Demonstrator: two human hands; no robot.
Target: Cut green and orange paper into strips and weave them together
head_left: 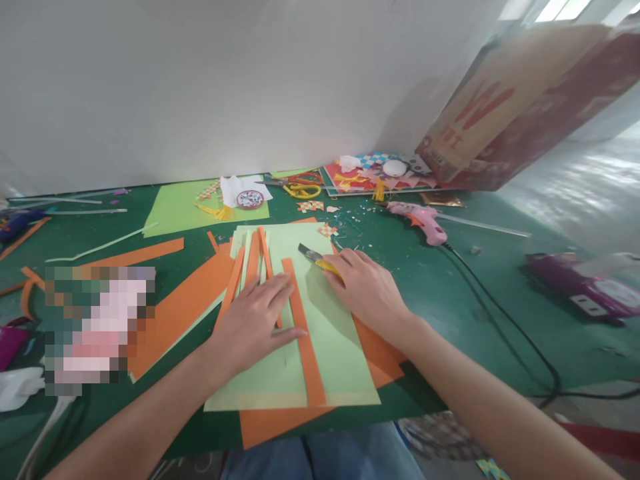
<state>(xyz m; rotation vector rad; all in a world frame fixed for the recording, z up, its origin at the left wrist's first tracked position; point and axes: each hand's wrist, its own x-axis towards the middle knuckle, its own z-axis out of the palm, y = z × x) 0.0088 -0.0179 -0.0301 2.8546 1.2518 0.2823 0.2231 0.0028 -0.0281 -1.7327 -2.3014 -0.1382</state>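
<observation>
My left hand (253,323) lies flat on several orange and green paper strips, its thumb reaching a longer orange strip (303,333). That strip runs lengthwise over a light green sheet (345,360). My right hand (370,287) is closed around a yellow utility knife (327,265) and rests at the sheet's right side. The knife's dark blade end points up and left, away from my body, and lies apart from the strip. Orange sheets (280,423) stick out under the green one. Part of the strips is hidden under my left fingers.
A pink glue gun (420,220) with a black cord lies at the right, before a purple power strip (590,283). Yellow-handled scissors (303,191) and a red board of paper pieces (333,177) sit near the wall. A paper bag (470,113) leans at the back right.
</observation>
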